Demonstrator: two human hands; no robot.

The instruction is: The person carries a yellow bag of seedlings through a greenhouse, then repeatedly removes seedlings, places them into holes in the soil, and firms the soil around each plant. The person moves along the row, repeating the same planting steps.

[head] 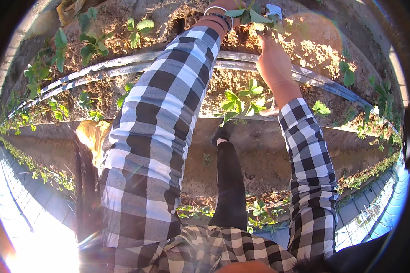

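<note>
At the top of the view, my left hand, with bracelets at its wrist, is partly hidden behind the leaves of a young strawberry plant. Its fingers cannot be made out. My right hand reaches up from the right, its fingertips at the soil just below that plant's leaves. Whether either hand grips the stem or roots is hidden by leaves and glare. A light blue-white scrap lies right behind the plant. Between my forearms another leafy plant grows at the near edge of the bed.
Two pale drip hoses run across the raised soil bed below my hands. More strawberry plants grow at left and right. A furrow with my leg in it lies nearer, beside a yellowish crumpled piece on a dark post.
</note>
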